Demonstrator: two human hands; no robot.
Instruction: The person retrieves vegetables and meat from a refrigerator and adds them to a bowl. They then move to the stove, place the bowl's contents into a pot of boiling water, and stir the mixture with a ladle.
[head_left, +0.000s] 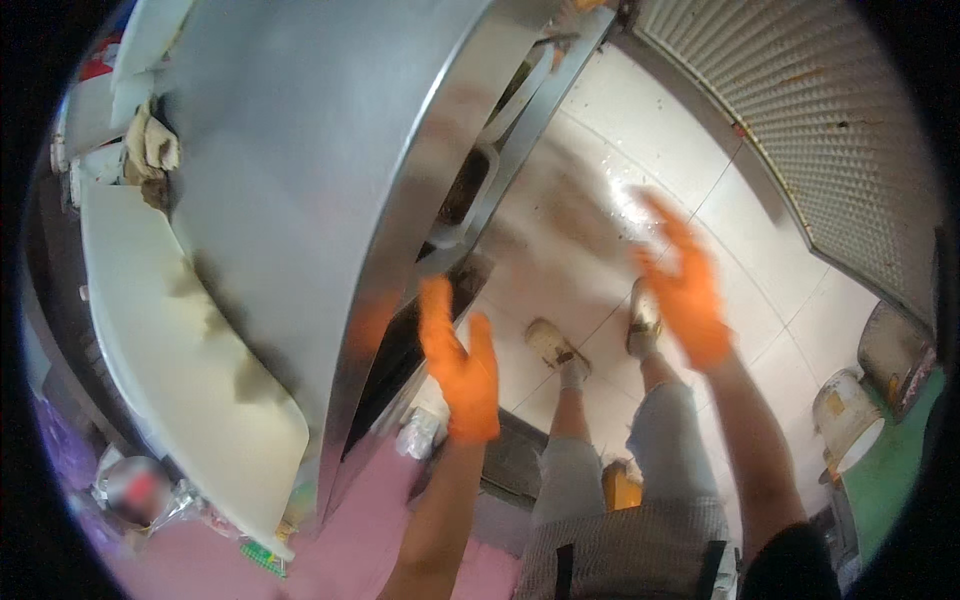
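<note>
My left hand (465, 375), in an orange glove, is held beside the front edge of a stainless steel worktop (300, 150). Its thumb stands off from the other fingers, and nothing is in it. Above the tiled floor (757, 315) hovers my right hand (686, 292), gloved in the same orange and blurred by motion. The fingers there are spread, with no object between them. Under the worktop's edge, pale-rimmed containers (480, 187) sit in an opening close to my left fingertips; their contents are too dark to tell.
A stained cream board (187, 330) lies along the worktop's far side, near a crumpled cloth (154, 142). At right stand a ridged metal panel (817, 112) and a worn white bucket (847, 420). My shoes (555, 343) are on the floor below; a plastic-wrapped item (420, 431) is by my left wrist.
</note>
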